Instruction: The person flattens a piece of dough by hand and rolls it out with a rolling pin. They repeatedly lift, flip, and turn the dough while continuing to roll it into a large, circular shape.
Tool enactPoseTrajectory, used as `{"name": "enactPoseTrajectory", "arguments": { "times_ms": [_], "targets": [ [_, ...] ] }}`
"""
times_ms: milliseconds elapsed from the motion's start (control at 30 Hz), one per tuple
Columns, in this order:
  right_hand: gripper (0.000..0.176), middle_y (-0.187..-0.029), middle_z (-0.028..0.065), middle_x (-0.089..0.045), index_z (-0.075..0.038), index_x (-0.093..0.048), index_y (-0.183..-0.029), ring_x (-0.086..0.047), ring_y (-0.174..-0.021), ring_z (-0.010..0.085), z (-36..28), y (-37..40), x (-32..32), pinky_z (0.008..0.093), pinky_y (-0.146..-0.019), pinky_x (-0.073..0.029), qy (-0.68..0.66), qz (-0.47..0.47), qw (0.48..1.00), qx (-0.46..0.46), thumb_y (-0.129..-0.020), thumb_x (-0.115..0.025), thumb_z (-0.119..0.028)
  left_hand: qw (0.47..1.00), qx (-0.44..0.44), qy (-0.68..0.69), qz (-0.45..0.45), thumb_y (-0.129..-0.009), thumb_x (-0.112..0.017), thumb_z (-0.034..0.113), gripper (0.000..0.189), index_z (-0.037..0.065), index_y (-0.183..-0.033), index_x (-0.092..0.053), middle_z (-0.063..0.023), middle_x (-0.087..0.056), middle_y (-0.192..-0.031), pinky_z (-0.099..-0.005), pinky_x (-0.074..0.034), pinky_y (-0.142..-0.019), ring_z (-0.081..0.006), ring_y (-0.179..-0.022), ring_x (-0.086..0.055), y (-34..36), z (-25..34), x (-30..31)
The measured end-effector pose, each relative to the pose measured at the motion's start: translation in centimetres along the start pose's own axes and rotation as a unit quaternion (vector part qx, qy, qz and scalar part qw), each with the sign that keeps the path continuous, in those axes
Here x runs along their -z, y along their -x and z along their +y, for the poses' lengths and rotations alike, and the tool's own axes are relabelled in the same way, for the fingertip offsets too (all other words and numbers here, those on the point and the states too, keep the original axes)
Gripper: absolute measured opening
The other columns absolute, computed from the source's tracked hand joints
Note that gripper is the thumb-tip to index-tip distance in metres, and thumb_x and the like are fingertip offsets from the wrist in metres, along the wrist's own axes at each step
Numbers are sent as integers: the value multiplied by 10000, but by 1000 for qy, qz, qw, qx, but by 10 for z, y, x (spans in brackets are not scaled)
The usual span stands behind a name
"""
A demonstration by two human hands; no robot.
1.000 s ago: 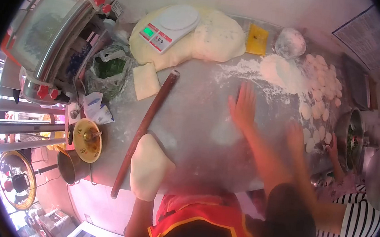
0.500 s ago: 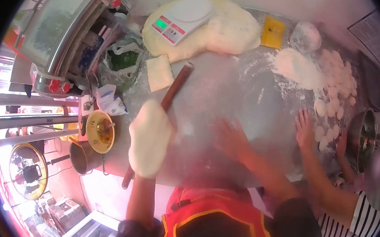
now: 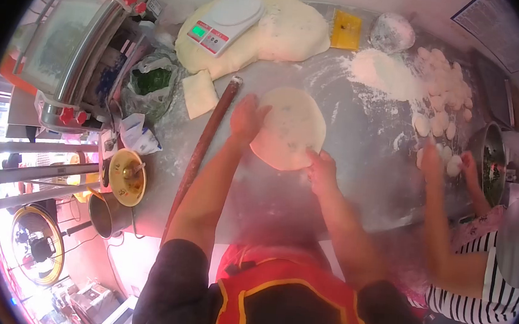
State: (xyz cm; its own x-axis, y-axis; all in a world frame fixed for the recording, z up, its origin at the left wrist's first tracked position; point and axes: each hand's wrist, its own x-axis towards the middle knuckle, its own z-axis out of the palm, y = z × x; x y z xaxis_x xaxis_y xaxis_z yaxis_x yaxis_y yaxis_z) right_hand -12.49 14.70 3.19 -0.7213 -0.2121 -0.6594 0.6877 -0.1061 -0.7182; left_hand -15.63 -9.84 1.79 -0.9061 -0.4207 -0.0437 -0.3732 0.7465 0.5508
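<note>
Lying flat, no longer lifted, dough point(image 3: 289, 129) is pressed onto tabletop point(image 3: 365, 156) by left hand point(image 3: 248, 119) and right hand point(image 3: 321, 171), both open, nothing gripped.

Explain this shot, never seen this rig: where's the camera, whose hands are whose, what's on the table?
No machine here: a person works bare-handed, and one fisheye camera on their head looks down. The two arms rising from the bottom edge are the wearer's. The left hand lies flat on the left edge of a flat dough round; the right hand touches its lower right edge, grip unclear. The round lies on a floured metal table. Nearby: a long rolling pin, a kitchen scale overlapping a big dough mass, a flour pile and small dough pieces. The other hand at right belongs to a co-worker in a striped top.
</note>
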Motion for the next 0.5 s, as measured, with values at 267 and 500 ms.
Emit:
{"name": "enactPoseTrajectory", "arguments": {
  "times_ms": [267, 500],
  "targets": [
    [299, -839, 72, -651, 21, -645, -1081, -598, -674, 152, -41, 10, 36, 323, -568, -473, 185, -17, 981, 65, -873, -679, -191, 989, 68, 61, -114, -838, -702, 328, 302, 41, -926, -665, -171, -675, -964, -463, -493, -768, -362, -911, -643, 77, 2, 18],
    [533, -1356, 230, -526, -34, -478, -1376, -487, -1254, 408, -28, -11, 12, 505, -1050, -397, 565, -12, 660, 495, -917, -614, -270, 992, 88, 72, -54, -901, -610, 323, 327, 66, -1103, -624, -177, -685, -1029, -468, -496, -813, -379, -972, -645, 113, -7, 13]
  ]
}}
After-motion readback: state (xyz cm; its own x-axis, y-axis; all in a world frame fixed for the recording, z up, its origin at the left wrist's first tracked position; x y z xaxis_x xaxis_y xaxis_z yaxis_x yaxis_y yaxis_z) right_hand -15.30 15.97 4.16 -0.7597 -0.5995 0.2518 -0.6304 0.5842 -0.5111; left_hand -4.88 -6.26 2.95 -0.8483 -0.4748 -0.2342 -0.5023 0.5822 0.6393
